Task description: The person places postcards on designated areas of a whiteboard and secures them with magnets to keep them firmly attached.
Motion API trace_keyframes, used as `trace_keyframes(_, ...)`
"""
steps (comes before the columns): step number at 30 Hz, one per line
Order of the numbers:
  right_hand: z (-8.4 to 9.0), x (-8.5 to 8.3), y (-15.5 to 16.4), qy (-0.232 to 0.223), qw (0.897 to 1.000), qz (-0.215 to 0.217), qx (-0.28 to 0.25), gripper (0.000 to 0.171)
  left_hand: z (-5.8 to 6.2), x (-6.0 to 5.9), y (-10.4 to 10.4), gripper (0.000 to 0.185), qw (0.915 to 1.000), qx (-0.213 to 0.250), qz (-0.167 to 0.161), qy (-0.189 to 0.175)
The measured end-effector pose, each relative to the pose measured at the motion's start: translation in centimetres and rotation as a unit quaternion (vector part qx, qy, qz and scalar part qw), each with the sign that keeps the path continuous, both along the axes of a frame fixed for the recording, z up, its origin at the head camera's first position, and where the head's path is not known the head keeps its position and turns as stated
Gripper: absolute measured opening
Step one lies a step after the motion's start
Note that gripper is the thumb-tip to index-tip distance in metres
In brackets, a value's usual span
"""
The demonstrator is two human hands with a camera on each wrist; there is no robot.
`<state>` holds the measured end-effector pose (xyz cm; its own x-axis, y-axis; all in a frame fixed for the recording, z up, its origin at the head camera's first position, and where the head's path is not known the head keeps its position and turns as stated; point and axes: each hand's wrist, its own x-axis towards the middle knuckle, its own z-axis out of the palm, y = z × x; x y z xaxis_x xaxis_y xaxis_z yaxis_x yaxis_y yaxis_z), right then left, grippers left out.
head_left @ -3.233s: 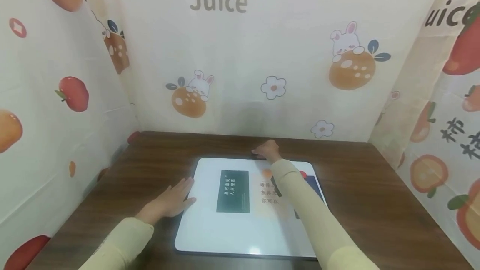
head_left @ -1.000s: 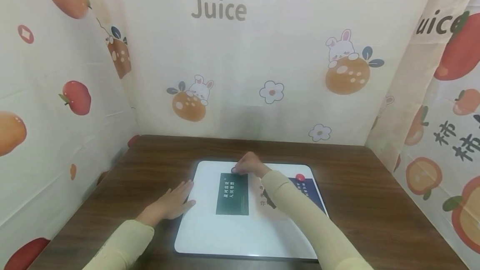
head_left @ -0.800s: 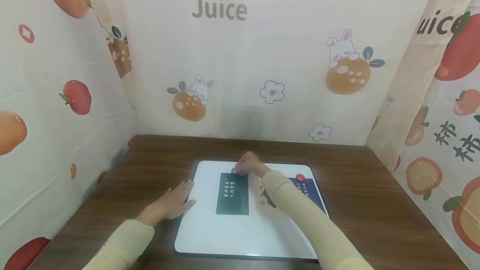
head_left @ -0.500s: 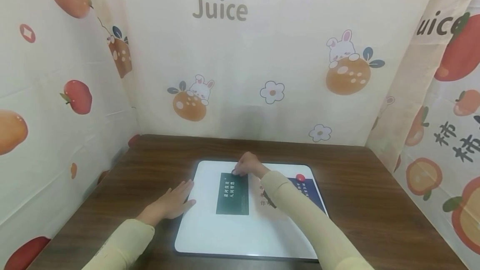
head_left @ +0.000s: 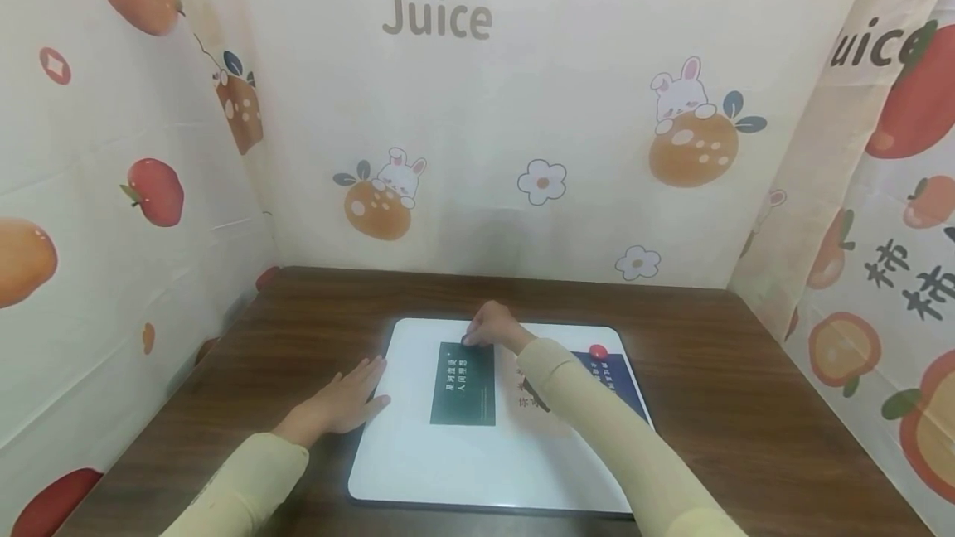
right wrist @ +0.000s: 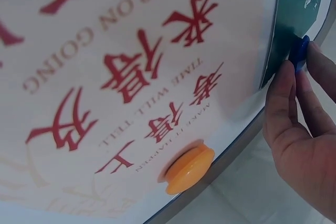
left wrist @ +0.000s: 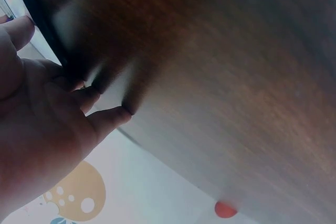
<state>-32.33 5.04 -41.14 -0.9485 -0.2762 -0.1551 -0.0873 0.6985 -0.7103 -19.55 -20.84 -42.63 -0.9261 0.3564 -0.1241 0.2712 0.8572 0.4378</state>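
Two hands work over a dark wooden table [head_left: 716, 371], on which a white board [head_left: 462, 471] lies flat. On the board sit a dark green card [head_left: 462, 384], a pale card with red characters [right wrist: 121, 72] beside it, and a blue card [head_left: 615, 384] at the right, partly under the sleeve. An orange magnet [right wrist: 189, 169] pins the pale card; a red magnet [head_left: 597, 351] sits by the blue one.

If the pinch slackens, the blue magnet [right wrist: 299, 53] could snap down crooked or off the green card's top edge, leaving that card loose. The board could also skid if the steadying hand lifts.

The right hand [head_left: 492, 328] reaches far forward, fingers curled, pinching the blue magnet at the green card's far edge. The left hand [head_left: 339, 404] lies flat and relaxed, fingertips against the board's left edge, gripping nothing.
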Motion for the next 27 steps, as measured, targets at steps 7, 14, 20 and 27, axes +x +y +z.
trace_keyframes(7, 0.0, -0.1, 0.0, 0.004, 1.000, 0.005, 0.003, 0.018, 0.3, 0.1, 0.1, 0.064, 1.0000, 0.004, -0.006, 0.003)
trace_keyframes(14, -0.5, -0.4, 0.1, 0.005, 1.000, 0.002, -0.001, 0.021, 0.4, 0.1, 0.1, 0.064, 1.0000, 0.001, -0.006, 0.000)
trace_keyframes(20, -0.5, -0.3, 0.4, 0.014, 1.000, -0.001, 0.008, 0.023, 0.5, 0.1, 0.2, 0.064, 1.0000, 0.000, -0.008, -0.002)
trace_keyframes(27, 0.3, 0.4, 2.0, 0.026, 0.999, -0.022, 0.010, 0.024, 0.4, 0.1, 0.0, 0.065, 1.0000, 0.000, -0.005, -0.005)
